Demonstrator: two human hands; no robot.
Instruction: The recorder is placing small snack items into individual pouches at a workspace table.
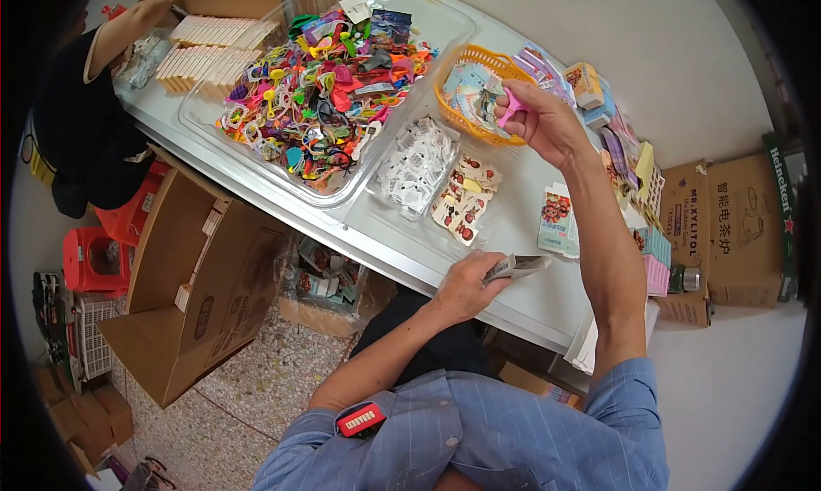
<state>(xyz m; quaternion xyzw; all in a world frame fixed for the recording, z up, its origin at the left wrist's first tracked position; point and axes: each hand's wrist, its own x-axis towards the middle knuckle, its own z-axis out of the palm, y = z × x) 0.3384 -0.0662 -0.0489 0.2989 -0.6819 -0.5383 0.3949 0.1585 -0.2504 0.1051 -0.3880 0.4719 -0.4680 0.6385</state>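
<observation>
My left hand (468, 287) is closed around a small, flat, greyish-white carton (517, 269) at the table's near edge. What the carton contains is hidden. My right hand (547, 119) reaches over the right rim of an orange plastic basket (457, 108), its fingers closed on a small pink plastic piece (510, 106). Picture cards (470, 85) fill the basket. Between my hands stands a flat printed box (558, 221) with cartoon figures. A clear tray of small white packets (419, 162) and a tray of cartoon-figure cutouts (464, 202) sit left of it.
A large clear tub (329, 198) heaped with colourful small toys (329, 97) takes up the table's middle. Another person (81, 115) stands at the far left. Small boxes (586, 85) line the right side; an open cardboard carton (188, 294) stands on the floor.
</observation>
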